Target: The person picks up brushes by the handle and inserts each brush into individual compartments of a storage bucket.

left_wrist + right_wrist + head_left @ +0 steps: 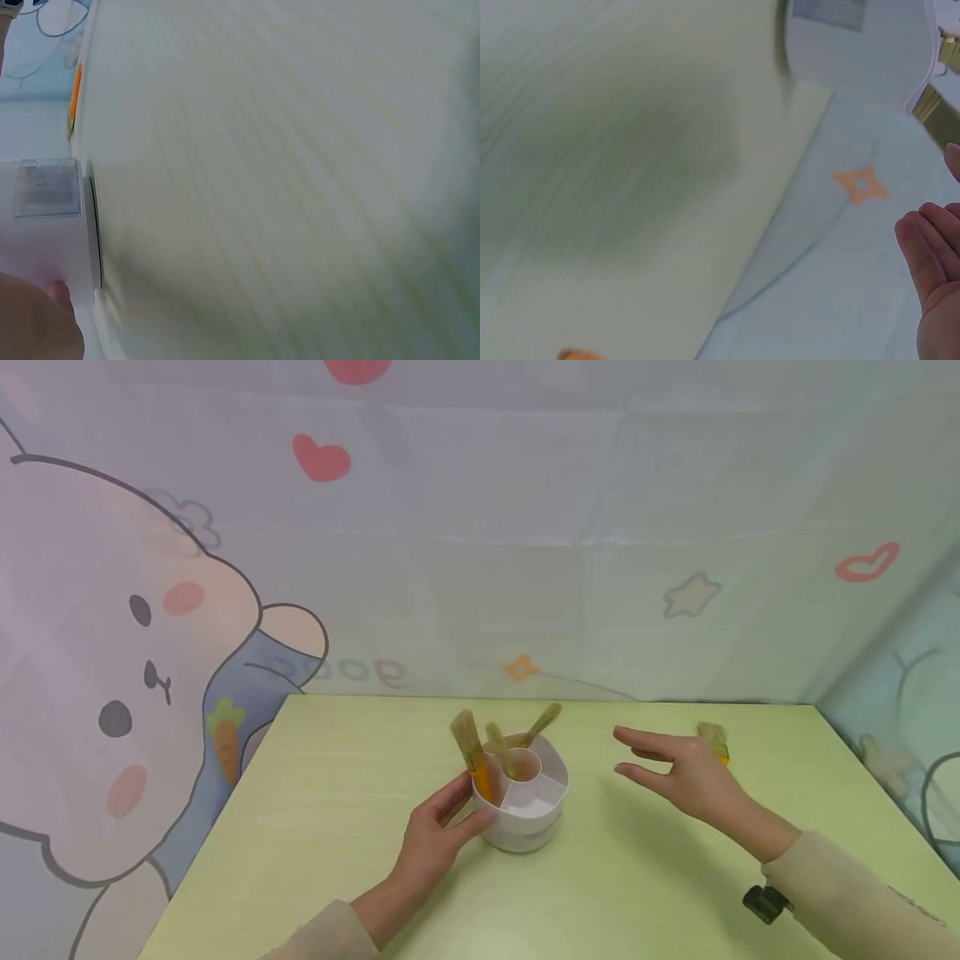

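A white round desk organizer (534, 800) with open compartments stands on the table. My left hand (431, 839) grips its left side, thumb on the front wall. A large paintbrush (468, 742) with an orange handle leans in the left compartment, bristles up. Two smaller brushes stand in it too, one in the central cup (528, 762) and another brush (546, 718) at the back. To the right, apart from the organizer, my right hand (693, 775) hovers with fingers extended and nothing held. Behind it lies a paintbrush (713, 737), its handle mostly hidden by the hand.
The pale yellow-green table (337, 777) meets a cartoon-printed cloth backdrop (480, 527) at its far edge. A dark camera mount (765, 903) sits at the right wrist. In the left wrist view, a clear drawer (48, 189) shows on the organizer's side.
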Demonstrator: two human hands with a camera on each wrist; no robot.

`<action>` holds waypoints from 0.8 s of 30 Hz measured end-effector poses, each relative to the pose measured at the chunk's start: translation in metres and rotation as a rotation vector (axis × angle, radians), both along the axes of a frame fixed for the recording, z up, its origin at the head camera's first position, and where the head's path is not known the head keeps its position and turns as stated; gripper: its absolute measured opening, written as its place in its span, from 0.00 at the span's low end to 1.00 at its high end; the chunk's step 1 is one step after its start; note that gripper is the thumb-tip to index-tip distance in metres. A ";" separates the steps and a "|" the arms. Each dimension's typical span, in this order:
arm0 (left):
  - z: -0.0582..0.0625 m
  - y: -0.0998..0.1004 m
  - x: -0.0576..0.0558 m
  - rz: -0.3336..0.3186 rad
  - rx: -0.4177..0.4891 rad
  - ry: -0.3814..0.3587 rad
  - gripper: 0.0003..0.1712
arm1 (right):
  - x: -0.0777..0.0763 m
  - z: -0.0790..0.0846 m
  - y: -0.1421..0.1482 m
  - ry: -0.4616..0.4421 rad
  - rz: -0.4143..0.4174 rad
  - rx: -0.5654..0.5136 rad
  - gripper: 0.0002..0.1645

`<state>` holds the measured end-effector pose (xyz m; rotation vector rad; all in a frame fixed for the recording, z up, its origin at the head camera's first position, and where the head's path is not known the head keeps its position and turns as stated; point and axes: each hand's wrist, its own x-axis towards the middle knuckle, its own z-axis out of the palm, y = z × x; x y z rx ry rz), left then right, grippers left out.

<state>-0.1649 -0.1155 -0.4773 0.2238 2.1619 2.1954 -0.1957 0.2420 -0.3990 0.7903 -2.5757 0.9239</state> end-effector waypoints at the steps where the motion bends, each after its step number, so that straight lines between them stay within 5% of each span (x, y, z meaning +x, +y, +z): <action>1: 0.000 0.000 0.000 -0.001 -0.001 0.001 0.38 | 0.001 0.000 0.005 -0.015 -0.020 0.012 0.31; 13: -0.001 -0.002 0.001 0.004 0.002 -0.008 0.38 | -0.006 -0.004 0.065 -0.193 -0.223 0.240 0.44; 24: 0.002 -0.004 0.001 -0.033 0.000 -0.013 0.39 | -0.018 -0.027 0.112 -0.254 -0.289 0.373 0.48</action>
